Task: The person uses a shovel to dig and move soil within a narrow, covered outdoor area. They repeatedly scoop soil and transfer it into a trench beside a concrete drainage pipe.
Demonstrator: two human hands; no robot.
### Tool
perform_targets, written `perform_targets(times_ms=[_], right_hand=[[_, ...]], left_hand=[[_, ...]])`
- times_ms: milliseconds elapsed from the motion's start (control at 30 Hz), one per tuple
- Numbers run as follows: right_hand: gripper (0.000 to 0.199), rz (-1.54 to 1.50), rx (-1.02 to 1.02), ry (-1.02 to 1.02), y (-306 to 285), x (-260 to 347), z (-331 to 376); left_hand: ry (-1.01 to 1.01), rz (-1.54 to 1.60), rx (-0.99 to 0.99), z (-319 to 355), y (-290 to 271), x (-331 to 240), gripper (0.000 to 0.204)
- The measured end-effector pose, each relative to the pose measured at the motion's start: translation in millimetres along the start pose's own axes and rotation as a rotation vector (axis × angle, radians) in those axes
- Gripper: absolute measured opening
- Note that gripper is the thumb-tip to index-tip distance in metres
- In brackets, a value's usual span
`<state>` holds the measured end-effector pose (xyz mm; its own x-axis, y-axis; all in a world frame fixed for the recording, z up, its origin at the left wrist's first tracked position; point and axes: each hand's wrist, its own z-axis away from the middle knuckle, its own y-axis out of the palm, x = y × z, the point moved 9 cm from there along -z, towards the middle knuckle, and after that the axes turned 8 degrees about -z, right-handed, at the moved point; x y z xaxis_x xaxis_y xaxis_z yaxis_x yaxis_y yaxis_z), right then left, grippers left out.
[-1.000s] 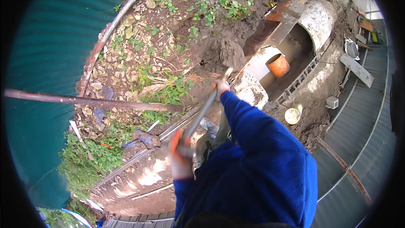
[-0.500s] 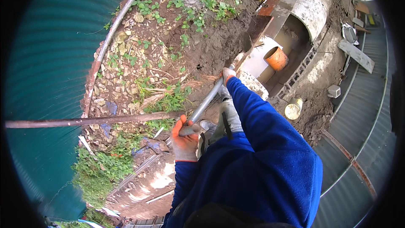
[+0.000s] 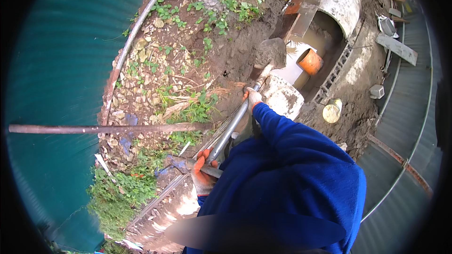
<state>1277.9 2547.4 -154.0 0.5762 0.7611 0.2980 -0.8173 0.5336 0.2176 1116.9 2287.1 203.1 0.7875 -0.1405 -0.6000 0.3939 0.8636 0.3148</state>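
Note:
A long-handled shovel (image 3: 237, 118) runs slantwise from beside my body toward a pit, its shaft grey and metallic. The muddy blade (image 3: 270, 52) is up at the pit's left edge. Near the rear end of the shaft, my left hand (image 3: 204, 175), in an orange-and-white glove, is closed round it. Farther along, close to the blade, my right hand (image 3: 253, 98) wraps the shaft too, gloved alike. In the pit, an orange bucket (image 3: 310, 62) lies tilted in murky water beside a whitish sheet (image 3: 291, 63).
A rounded concrete shell (image 3: 343, 7) covers the pit's far end, and hollow blocks (image 3: 336, 75) line its right side. A pale bucket (image 3: 332, 112) stands on mud. A brown pole (image 3: 108, 129) juts out at left before green sheeting (image 3: 52, 113). Rubble and plants cover the left slope.
The shovel has shifted so that its blade now shows at the pit's edge. My left hand has come down and closer to my body, and my right hand has come slightly nearer.

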Motion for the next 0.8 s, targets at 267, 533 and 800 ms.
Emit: perform_targets(times_ms=[267, 533, 800], right_hand=[[0.038, -0.280, 0.066, 0.064, -86.0, -84.7, 67.0], [0.019, -0.522, 0.022, 0.111, -205.5, -176.1, 133.3], [0.022, -0.751, -0.094, 0.018, -294.0, -191.6, 158.9]], left_hand=[[-0.039, -0.287, 0.112, 52.8, -57.8, -14.3, 0.033], [-0.056, -0.537, 0.421, 110.0, -97.7, -22.0, 0.045], [-0.004, -0.798, 0.883, 140.4, -9.0, 13.3, 0.043]])
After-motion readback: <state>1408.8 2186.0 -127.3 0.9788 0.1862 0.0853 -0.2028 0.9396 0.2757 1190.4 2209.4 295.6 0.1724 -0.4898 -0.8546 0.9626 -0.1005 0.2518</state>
